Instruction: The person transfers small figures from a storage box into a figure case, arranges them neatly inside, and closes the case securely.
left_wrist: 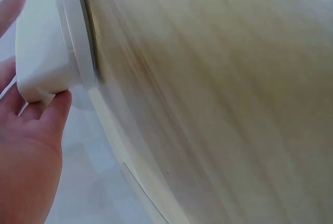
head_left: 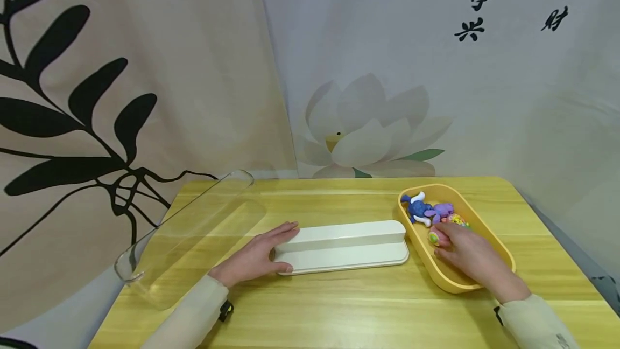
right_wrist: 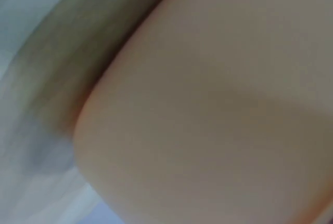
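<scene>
A white stepped display base (head_left: 346,257) lies on the table, its raised step along the back. At its left end my left hand (head_left: 259,255) grips it, thumb at the front corner and fingers towards the back; in the left wrist view the fingers (left_wrist: 54,112) curl against the rounded end of the white base (left_wrist: 44,37). My right hand (head_left: 467,249) reaches into a yellow tray (head_left: 489,236) and pinches a small pink toy figure (head_left: 434,238), partly hidden by the fingers. Beside it lie a blue-and-white figure (head_left: 418,210), a purple one (head_left: 442,211) and a multicoloured one (head_left: 458,220).
A clear, long cover (head_left: 194,236) lies slanted at the table's left side, near my left forearm. The wooden table (head_left: 339,306) stands against a printed curtain (head_left: 368,42). In the right wrist view the blurred tray wall (right_wrist: 208,104) fills most of the picture.
</scene>
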{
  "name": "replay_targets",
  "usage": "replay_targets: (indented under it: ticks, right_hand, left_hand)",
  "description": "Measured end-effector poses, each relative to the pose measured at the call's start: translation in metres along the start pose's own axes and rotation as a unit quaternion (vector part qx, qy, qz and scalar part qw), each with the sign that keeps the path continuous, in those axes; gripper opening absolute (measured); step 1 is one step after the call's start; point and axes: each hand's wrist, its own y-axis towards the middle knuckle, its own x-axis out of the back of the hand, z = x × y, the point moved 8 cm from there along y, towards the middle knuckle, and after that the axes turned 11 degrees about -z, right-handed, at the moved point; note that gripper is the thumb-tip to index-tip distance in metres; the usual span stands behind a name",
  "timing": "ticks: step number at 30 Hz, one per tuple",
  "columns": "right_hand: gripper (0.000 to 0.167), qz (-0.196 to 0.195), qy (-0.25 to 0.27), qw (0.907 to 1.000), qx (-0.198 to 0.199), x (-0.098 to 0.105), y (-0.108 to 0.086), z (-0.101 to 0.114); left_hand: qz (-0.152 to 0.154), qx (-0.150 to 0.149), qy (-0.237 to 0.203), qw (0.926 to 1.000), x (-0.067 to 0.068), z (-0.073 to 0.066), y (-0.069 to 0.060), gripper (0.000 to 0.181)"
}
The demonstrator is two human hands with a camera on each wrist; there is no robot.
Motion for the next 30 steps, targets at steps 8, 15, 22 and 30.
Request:
replay_targets:
  ticks: [8,15,22,30]
  right_hand:
    - [0.032,-0.039,-0.017,0.998,0.046,0.0012,-0.0004,0.0057]
    - [0.03,-0.056,-0.028,0.9958,0.066,0.0022,0.0011,0.0064]
    - [0.028,-0.048,-0.036,0.9957,0.071,-0.0002,0.002,0.0062]
    - [0.029,-0.063,-0.026,0.9955,0.065,0.0029,-0.0013,0.0057]
  left_hand:
    - [0.0,-0.023,-0.02,0.9995,0.0013,-0.0025,0.0002,0.064]
    - [0.005,-0.022,-0.011,0.9997,0.0008,-0.0004,0.0021,0.076]
    - [0.03,0.01,-0.022,0.9993,-0.0036,0.0036,0.0005,0.093]
    - [0.028,0.013,-0.032,0.999,-0.005,0.0047,-0.0003,0.094]
